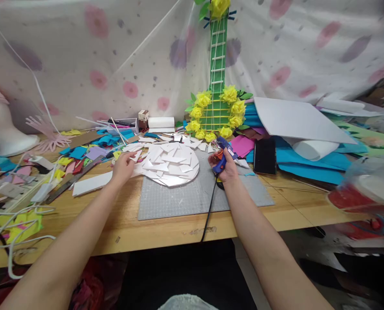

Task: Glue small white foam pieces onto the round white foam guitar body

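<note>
A blue hot glue gun [224, 151] with a black cord is gripped in my right hand [228, 168], over the right part of the grey cutting mat [192, 200]. My left hand [124, 165] pinches a small white foam piece [136, 156] at the left edge of a round white shape [170, 163]. Overlapping, angular white pieces cover that round shape, which lies on the mat. Loose white scraps [192, 141] lie just behind it.
Behind the mat stands a green paper guitar [217, 69] with yellow flowers. Coloured scraps [77, 153] and white cables [33, 219] crowd the left. A black phone [265, 156], blue sheets [308, 161] and a large white board [301, 118] lie right. A red-and-white container [362, 189] stands at the right edge.
</note>
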Demonstrator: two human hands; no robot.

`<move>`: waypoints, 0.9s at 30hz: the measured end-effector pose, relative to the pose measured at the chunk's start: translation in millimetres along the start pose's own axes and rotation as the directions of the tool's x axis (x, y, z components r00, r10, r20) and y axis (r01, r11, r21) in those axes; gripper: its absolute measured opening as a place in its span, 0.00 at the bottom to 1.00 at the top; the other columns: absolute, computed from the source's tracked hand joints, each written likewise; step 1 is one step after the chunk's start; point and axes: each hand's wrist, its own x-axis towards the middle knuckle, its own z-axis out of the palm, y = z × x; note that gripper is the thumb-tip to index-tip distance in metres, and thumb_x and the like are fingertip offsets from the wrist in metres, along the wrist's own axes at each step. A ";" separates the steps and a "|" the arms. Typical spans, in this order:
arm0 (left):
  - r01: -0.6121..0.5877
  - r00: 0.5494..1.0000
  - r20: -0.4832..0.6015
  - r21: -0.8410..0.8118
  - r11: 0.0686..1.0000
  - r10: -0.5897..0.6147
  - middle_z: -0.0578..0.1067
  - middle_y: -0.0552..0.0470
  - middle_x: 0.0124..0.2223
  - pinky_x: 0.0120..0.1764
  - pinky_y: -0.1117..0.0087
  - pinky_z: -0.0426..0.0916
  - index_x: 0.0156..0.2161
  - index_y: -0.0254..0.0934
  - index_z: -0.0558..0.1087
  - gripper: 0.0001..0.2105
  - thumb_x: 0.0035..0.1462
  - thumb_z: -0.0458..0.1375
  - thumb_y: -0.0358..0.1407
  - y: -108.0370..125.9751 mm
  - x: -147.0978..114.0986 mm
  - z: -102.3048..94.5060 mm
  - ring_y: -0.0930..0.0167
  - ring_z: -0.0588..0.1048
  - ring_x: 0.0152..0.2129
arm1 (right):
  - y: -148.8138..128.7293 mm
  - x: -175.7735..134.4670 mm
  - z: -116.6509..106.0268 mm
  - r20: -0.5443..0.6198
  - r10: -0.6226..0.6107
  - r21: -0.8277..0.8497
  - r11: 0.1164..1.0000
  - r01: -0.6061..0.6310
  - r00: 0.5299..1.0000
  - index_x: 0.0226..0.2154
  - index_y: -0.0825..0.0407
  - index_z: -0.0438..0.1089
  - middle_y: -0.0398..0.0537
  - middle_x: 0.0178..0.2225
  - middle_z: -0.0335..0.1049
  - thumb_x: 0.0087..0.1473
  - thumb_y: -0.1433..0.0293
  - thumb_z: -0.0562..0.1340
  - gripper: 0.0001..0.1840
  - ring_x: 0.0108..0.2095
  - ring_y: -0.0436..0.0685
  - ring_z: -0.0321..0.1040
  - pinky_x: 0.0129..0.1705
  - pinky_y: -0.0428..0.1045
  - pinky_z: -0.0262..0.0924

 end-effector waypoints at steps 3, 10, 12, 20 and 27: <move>0.068 0.998 -0.004 0.028 0.997 -0.068 0.74 0.48 0.42 0.39 0.67 0.64 0.45 0.34 0.73 0.19 0.49 0.48 0.28 -0.4 3.3 0.2 0.68 0.71 0.33 | -2.4 0.7 -0.8 0.019 0.013 0.033 0.999 -0.013 1.000 0.23 0.53 0.66 0.41 0.21 0.71 0.48 0.62 0.65 0.12 0.25 0.48 0.70 0.34 0.47 0.70; 0.166 0.986 -0.009 0.134 0.977 -0.166 0.75 0.46 0.38 0.35 0.68 0.63 0.44 0.34 0.73 0.15 0.56 0.48 0.36 6.7 17.9 -6.3 0.66 0.72 0.32 | -6.5 2.0 -2.3 -0.007 0.022 0.051 0.998 -0.022 1.000 0.23 0.53 0.66 0.43 0.21 0.71 0.51 0.63 0.63 0.12 0.24 0.49 0.70 0.34 0.47 0.70; 0.201 0.979 0.002 0.205 0.958 -0.205 0.75 0.45 0.36 0.34 0.67 0.62 0.39 0.35 0.74 0.14 0.57 0.47 0.39 5.4 22.4 -9.4 0.64 0.72 0.33 | -6.5 2.8 -2.3 -0.024 0.020 0.047 0.999 -0.019 1.000 0.23 0.53 0.66 0.42 0.21 0.71 0.51 0.63 0.63 0.12 0.24 0.48 0.70 0.34 0.47 0.70; 0.221 0.925 0.162 0.504 0.835 -0.343 0.74 0.38 0.46 0.38 0.63 0.64 0.40 0.36 0.72 0.18 0.46 0.60 0.46 5.2 45.3 1.8 0.55 0.72 0.43 | -2.2 3.9 -4.5 0.006 0.019 -0.013 1.000 -0.018 1.000 0.24 0.53 0.67 0.41 0.21 0.71 0.48 0.63 0.65 0.11 0.24 0.48 0.70 0.34 0.47 0.70; 0.292 0.887 0.166 0.521 0.802 -0.431 0.74 0.36 0.44 0.39 0.59 0.65 0.37 0.34 0.71 0.22 0.38 0.65 0.47 8.2 53.3 2.6 0.50 0.71 0.43 | -2.0 1.5 -2.8 0.002 -0.004 -0.037 0.999 0.004 1.000 0.24 0.52 0.67 0.39 0.21 0.71 0.47 0.64 0.66 0.11 0.24 0.48 0.70 0.35 0.47 0.70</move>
